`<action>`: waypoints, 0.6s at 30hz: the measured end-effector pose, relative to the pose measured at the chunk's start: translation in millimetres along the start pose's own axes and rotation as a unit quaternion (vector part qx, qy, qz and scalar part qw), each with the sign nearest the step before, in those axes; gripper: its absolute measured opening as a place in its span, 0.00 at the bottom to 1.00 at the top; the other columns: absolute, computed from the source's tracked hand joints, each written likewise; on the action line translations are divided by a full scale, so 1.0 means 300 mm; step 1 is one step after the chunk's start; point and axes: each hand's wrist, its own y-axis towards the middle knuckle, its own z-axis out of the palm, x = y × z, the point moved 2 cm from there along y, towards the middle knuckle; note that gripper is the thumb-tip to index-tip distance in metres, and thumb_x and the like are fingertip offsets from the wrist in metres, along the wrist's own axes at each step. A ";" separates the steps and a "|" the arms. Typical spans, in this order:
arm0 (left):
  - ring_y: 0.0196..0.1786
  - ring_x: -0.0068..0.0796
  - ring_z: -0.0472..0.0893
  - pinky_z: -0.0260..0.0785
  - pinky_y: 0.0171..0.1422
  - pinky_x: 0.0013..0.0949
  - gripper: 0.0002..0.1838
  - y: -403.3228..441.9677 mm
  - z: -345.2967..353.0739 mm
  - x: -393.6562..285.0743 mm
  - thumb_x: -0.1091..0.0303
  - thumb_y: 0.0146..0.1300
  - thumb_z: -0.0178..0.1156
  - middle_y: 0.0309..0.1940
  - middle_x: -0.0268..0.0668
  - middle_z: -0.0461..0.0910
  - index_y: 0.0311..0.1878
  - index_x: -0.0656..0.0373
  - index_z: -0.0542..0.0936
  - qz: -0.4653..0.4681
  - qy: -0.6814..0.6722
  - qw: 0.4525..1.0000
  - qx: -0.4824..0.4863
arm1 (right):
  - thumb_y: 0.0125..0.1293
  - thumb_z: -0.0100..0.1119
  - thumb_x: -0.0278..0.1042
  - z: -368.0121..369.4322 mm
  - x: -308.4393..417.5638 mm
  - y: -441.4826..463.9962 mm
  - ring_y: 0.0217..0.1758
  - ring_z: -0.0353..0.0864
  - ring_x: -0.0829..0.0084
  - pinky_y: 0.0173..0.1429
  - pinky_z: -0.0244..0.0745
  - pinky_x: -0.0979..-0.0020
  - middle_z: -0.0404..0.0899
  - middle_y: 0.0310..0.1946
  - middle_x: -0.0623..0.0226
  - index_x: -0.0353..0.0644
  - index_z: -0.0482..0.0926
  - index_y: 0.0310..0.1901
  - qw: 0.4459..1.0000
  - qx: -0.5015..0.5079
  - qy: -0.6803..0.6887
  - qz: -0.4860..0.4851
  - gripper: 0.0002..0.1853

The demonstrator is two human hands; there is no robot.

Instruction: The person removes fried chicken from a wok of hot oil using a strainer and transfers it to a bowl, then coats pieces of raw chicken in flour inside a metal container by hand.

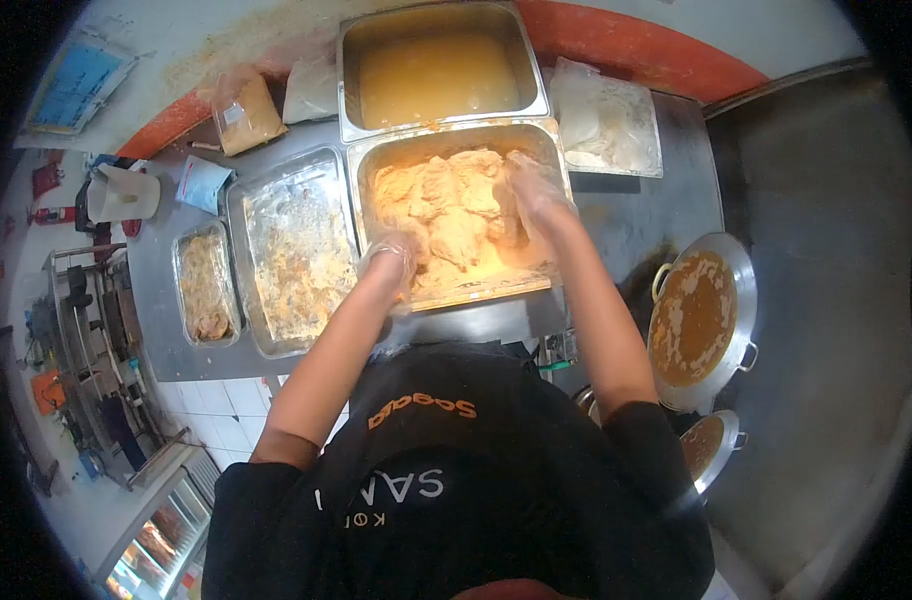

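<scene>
A deep metal tray [561, 205] holds floury, coated pieces [456, 205] in pale orange powder. My left hand [391, 258], in a clear plastic glove, is at the tray's lower left side, against the coated pieces. On the right side of the tray my right hand [536, 190], also gloved in clear plastic, reaches in beside the pieces. Motion blur and the loose gloves hide the fingers of both hands, so any grip cannot be made out. Directly behind stands another metal tray [344, 70] with cloudy orange-brown liquid.
Left of the tray are a large flour-smeared tray [301, 255], a small tray with food [208, 285] and a bag of orange powder [248, 112]. A bag of white flour [606, 120] lies back right. Two pans of brown liquid [692, 318] [704, 450] stand at the right.
</scene>
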 end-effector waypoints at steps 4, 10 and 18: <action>0.42 0.31 0.73 0.67 0.46 0.39 0.12 -0.016 0.046 0.016 0.56 0.63 0.51 0.40 0.36 0.75 0.41 0.53 0.74 -0.098 -0.179 0.978 -0.032 | 0.64 0.58 0.52 0.088 0.040 0.112 0.63 0.74 0.60 0.65 0.67 0.66 0.77 0.58 0.48 0.37 0.75 0.60 0.975 -0.053 -0.216 0.006 0.30; 0.35 0.29 0.70 0.65 0.42 0.38 0.08 0.166 0.040 0.077 0.59 0.60 0.51 0.28 0.31 0.71 0.29 0.49 0.72 -0.090 -0.275 0.956 -0.044 | 0.61 0.61 0.58 0.145 0.040 0.100 0.64 0.72 0.57 0.65 0.66 0.65 0.73 0.62 0.49 0.36 0.77 0.58 0.965 0.123 -0.232 -0.017 0.34; 0.32 0.32 0.72 0.64 0.38 0.39 0.07 0.170 -0.075 0.152 0.63 0.62 0.49 0.26 0.34 0.73 0.31 0.52 0.73 -0.052 -0.184 0.980 0.063 | 0.63 0.53 0.62 0.024 0.131 -0.222 0.71 0.64 0.55 0.73 0.58 0.61 0.66 0.68 0.51 0.40 0.73 0.63 0.937 0.090 -0.333 -0.058 0.36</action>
